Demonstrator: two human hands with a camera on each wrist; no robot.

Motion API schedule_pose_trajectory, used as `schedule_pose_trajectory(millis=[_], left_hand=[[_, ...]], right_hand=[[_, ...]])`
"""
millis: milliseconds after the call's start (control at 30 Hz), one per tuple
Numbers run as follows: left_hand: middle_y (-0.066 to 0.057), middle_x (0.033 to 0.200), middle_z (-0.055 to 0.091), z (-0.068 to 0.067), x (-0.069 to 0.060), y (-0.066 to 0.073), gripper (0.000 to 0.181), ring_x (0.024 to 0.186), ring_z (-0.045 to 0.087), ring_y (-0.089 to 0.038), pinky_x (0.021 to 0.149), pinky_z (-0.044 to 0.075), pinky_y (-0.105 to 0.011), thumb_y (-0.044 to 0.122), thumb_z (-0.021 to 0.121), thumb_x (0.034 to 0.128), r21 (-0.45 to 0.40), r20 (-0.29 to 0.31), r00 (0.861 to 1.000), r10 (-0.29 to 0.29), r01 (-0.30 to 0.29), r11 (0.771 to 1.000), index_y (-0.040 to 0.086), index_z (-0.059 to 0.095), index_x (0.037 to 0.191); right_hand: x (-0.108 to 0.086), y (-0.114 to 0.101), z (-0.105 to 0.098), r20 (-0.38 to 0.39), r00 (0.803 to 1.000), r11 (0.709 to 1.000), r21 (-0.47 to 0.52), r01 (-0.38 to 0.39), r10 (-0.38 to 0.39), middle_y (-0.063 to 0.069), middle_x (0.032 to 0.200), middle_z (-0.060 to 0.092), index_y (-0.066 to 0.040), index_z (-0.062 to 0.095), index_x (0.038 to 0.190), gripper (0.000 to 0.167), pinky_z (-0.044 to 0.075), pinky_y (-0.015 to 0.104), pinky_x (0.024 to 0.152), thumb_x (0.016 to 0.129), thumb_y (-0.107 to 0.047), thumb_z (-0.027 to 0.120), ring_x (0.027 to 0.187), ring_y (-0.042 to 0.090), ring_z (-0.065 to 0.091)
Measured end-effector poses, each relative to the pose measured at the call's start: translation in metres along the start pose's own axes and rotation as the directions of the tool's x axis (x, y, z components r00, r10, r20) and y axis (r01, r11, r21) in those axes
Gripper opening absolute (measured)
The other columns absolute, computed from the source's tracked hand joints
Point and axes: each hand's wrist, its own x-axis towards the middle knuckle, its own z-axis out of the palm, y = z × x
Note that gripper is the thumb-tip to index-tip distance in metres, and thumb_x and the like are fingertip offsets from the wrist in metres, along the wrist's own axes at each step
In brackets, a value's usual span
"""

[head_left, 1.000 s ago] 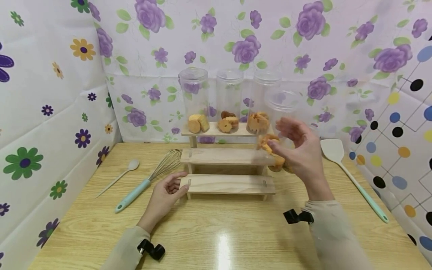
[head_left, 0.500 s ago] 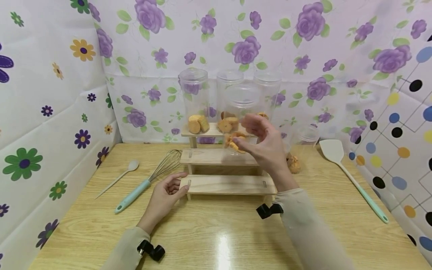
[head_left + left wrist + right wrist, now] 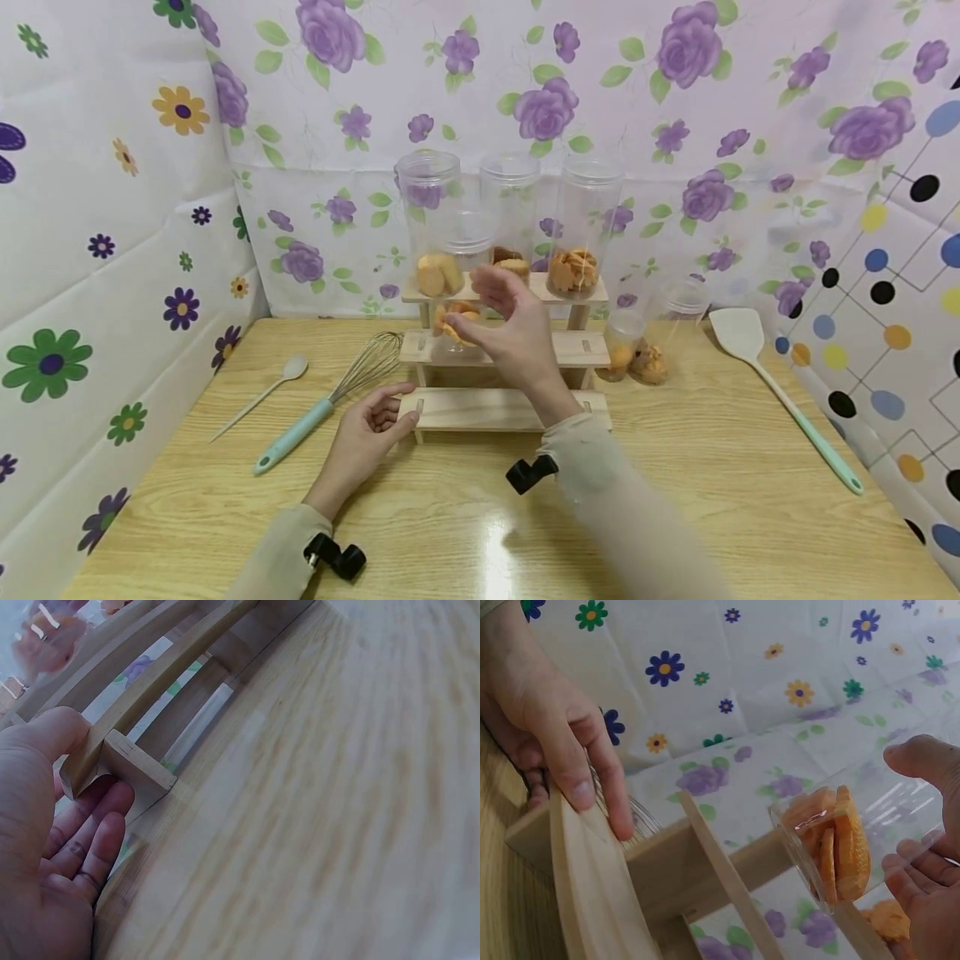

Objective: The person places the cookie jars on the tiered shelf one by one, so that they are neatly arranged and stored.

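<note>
The right hand (image 3: 517, 333) grips a clear jar (image 3: 468, 242) with orange cookies at its bottom, upright at the left end of the rack's middle shelf (image 3: 510, 348). In the right wrist view, thumb and fingers are round the jar (image 3: 900, 814); whether its base touches wood I cannot tell. The left hand (image 3: 371, 429) holds the left end of the lowest shelf (image 3: 480, 410). In the left wrist view that hand (image 3: 60, 840) has its thumb on the board and its fingers curled beneath. Three taller jars of cookies stand on the top shelf (image 3: 540, 287).
Right of the rack stand a small jar (image 3: 621, 346) and a bigger jar (image 3: 663, 333), both with cookies. A spatula (image 3: 787, 400) lies farther right. On the left lie a whisk (image 3: 322, 408) and a spoon (image 3: 262, 398). Flowered cloth (image 3: 315, 225) hangs behind.
The right hand has carried the jar leftward, from beyond the rack's right end to the left end of the middle shelf. The left hand has stayed in place.
</note>
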Motion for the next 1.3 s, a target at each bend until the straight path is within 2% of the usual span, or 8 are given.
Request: schedule_pose_trajectory(millis=[333,533,633,733,900,1033,1167,1300], left_hand=[[-0.014,0.108,0.075,0.000,0.000,0.001,0.043,0.078,0.063,-0.017,0.070,0.053,-0.025,0.020,0.082,0.1052,-0.008,-0.001,1.000,-0.001,0.001,1.000,0.018,0.071,0.147],[-0.014,0.108,0.075,0.001,0.000,0.002,0.044,0.080,0.063,-0.018,0.071,0.053,-0.025,0.020,0.082,0.1051,-0.008,-0.001,1.000,-0.003,0.003,1.000,0.018,0.071,0.147],[-0.014,0.108,0.076,0.001,0.000,0.001,0.044,0.080,0.064,-0.017,0.072,0.053,-0.025,0.021,0.082,0.1052,-0.005,-0.003,1.000,-0.003,0.003,1.000,0.019,0.071,0.147],[-0.014,0.109,0.075,0.000,0.000,0.001,0.044,0.081,0.064,-0.018,0.072,0.053,-0.025,0.021,0.082,0.1053,-0.006,0.000,1.000,-0.004,0.004,1.000,0.019,0.071,0.148],[-0.014,0.109,0.076,0.000,0.000,0.000,0.044,0.082,0.065,-0.017,0.073,0.054,-0.025,0.021,0.082,0.1053,-0.006,0.001,1.000,-0.004,0.004,1.000,0.018,0.071,0.147],[-0.014,0.108,0.076,-0.001,0.001,-0.001,0.044,0.081,0.064,-0.016,0.072,0.053,-0.025,0.020,0.082,0.1054,-0.004,-0.002,1.000,-0.005,0.005,1.000,0.017,0.071,0.148],[-0.014,0.108,0.076,0.000,0.001,-0.001,0.045,0.079,0.064,-0.016,0.069,0.052,-0.025,0.019,0.082,0.1054,-0.010,-0.002,1.000,-0.005,0.005,1.000,0.014,0.070,0.148],[-0.014,0.109,0.076,0.000,0.001,-0.001,0.045,0.079,0.064,-0.016,0.069,0.052,-0.025,0.019,0.082,0.1056,-0.016,0.002,1.000,0.001,-0.001,1.000,0.014,0.070,0.149]], right_hand=[[-0.001,0.010,0.033,-0.012,0.998,0.997,-0.034,-0.068,0.067,0.017,0.143,0.070,0.000,0.061,0.150,0.074,0.056,0.043,0.113,0.089,-0.017,0.099,0.129,0.033,0.072],[-0.004,0.018,0.042,-0.039,0.999,0.996,-0.077,-0.036,0.033,0.018,0.140,0.070,0.002,0.064,0.148,0.071,0.061,0.044,0.106,0.089,-0.019,0.098,0.124,0.029,0.074],[-0.005,0.020,0.044,-0.049,0.999,0.992,-0.126,-0.008,0.002,0.017,0.138,0.070,0.002,0.064,0.147,0.070,0.059,0.041,0.109,0.089,-0.021,0.098,0.124,0.025,0.073],[-0.006,0.022,0.045,-0.050,0.999,0.989,-0.145,-0.003,-0.004,0.016,0.136,0.069,0.002,0.064,0.147,0.071,0.059,0.044,0.109,0.090,-0.022,0.098,0.125,0.025,0.073],[-0.008,0.022,0.046,-0.053,0.998,0.983,-0.180,-0.029,0.020,0.011,0.138,0.069,-0.002,0.062,0.150,0.074,0.058,0.043,0.109,0.091,-0.028,0.098,0.125,0.022,0.073],[-0.011,0.022,0.043,-0.062,0.997,0.974,-0.219,-0.054,0.041,0.009,0.144,0.067,-0.004,0.056,0.159,0.085,0.056,0.043,0.111,0.090,-0.029,0.098,0.129,0.022,0.069],[-0.015,0.017,0.033,-0.078,0.996,0.972,-0.227,-0.065,0.048,0.009,0.152,0.065,-0.006,0.049,0.165,0.093,0.054,0.044,0.114,0.090,-0.029,0.098,0.134,0.024,0.065],[-0.021,0.006,0.017,-0.091,0.996,0.979,-0.204,-0.028,0.010,0.007,0.154,0.064,-0.007,0.049,0.166,0.094,0.051,0.044,0.117,0.089,-0.029,0.099,0.136,0.024,0.064]])
